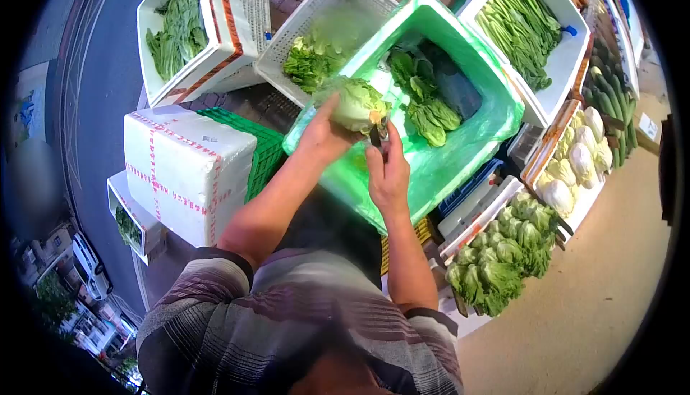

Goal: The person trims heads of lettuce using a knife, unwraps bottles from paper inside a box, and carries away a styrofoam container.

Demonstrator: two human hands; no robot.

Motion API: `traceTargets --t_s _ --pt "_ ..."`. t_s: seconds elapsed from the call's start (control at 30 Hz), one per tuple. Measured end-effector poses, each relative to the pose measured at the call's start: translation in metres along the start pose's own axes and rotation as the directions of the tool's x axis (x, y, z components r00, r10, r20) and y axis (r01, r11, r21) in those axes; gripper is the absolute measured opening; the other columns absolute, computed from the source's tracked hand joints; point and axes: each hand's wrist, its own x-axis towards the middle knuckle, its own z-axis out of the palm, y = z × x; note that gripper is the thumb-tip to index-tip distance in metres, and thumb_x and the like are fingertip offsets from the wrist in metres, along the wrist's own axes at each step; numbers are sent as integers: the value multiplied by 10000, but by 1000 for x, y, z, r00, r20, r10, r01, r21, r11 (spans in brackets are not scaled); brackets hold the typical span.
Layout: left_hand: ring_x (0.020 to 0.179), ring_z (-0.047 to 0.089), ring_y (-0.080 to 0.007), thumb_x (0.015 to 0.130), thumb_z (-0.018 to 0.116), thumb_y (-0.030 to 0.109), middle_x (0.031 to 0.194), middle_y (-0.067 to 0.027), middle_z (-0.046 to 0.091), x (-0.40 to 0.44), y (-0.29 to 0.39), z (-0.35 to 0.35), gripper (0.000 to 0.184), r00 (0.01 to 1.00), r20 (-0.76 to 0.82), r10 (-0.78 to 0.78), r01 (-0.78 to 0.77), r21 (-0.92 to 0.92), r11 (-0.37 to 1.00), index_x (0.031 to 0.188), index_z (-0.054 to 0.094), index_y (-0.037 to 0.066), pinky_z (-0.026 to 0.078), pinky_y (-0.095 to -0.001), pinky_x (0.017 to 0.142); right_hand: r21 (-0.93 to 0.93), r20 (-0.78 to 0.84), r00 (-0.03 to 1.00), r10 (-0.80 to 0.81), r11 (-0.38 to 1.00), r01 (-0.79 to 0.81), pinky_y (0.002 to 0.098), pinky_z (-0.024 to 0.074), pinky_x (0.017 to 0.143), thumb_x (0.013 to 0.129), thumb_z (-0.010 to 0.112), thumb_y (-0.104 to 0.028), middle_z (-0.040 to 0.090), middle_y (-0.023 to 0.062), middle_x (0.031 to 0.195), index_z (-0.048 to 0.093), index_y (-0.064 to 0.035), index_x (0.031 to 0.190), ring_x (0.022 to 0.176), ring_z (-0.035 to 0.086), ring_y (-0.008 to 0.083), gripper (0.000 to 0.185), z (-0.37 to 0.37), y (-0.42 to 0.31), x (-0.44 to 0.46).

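While the left hand (325,135) grips one lettuce (353,104), right hand (389,171) round one knife (374,136), one green-lined box (431,179) below.

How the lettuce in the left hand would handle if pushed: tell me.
The lettuce is rounded, so it may roll. Its outer leaves look thin and would probably bend or tear, while the compact head likely feels fairly firm.

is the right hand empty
No, the right hand grips what looks like a small knife at the stem end of the lettuce that the left hand holds.
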Motion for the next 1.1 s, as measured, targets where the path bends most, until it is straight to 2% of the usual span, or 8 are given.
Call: traceTargets --t_s 0.13,0.27,0.47,0.67,0.77,0.93,1.07,1.1 --pt "1188 563 -277 929 622 410 1306 -110 588 -22 21 -8 547 1000 -20 -16 16 0 1000 1331 517 55 438 -439 1046 -122 53 993 -103 987 109 341 484 597 918 651 -206 615 123 748 419 43 1398 626 601 225 588 24 -34 13" --pt "1187 562 -277 922 645 367 1300 -100 592 -30 38 -23 516 999 0 53 -53 -24 998 1314 527 53 433 -436 1051 -155 115 991 -73 984 91 458 498 619 886 666 -238 667 176 813 413 11 1394 691 654 382 620 39 -47 11" --pt "1200 547 -275 901 685 296 1301 -92 588 -35 54 -43 499 991 42 124 -121 -65 991 1308 523 57 412 -437 1064 -131 170 985 31 991 -9 457 512 682 895 654 -235 678 206 893 411 7 1405 769 660 404 614 57 -59 9" --pt "1236 509 -283 903 682 279 1338 -101 555 -39 66 -57 528 986 51 158 -156 -47 987 1338 491 50 383 -469 1073 -53 269 951 151 988 -142 401 506 849 922 625 -234 657 238 1122 414 -52 1434 996 657 387 584 64 -52 10" --pt "1230 505 -295 917 661 280 1329 -119 551 -41 68 -58 525 980 38 193 -192 -41 981 1340 485 23 369 -487 1071 51 270 962 28 998 -44 241 456 736 962 606 -199 611 48 894 389 -25 1465 773 507 101 575 70 -37 11" --pt "1259 495 -286 913 665 254 1359 -102 541 -42 77 -69 513 977 60 204 -200 -70 977 1353 480 63 366 -470 1094 9 341 934 105 993 -115 250 428 683 960 607 -209 541 24 830 372 -31 1477 741 468 100 596 75 -42 12" --pt "1248 505 -285 920 655 248 1347 -103 553 -41 83 -77 494 977 38 210 -207 -78 975 1344 489 53 369 -463 1092 -74 390 881 269 963 -261 373 498 766 920 623 -253 670 200 952 396 -41 1450 850 661 305 615 78 -66 15" --pt "1246 507 -285 920 656 248 1344 -103 555 -41 84 -79 494 975 37 219 -216 -69 974 1343 491 51 370 -462 1091 -55 383 891 244 969 -241 377 493 740 918 624 -252 657 193 912 389 -38 1454 810 646 299 623 81 -65 14"
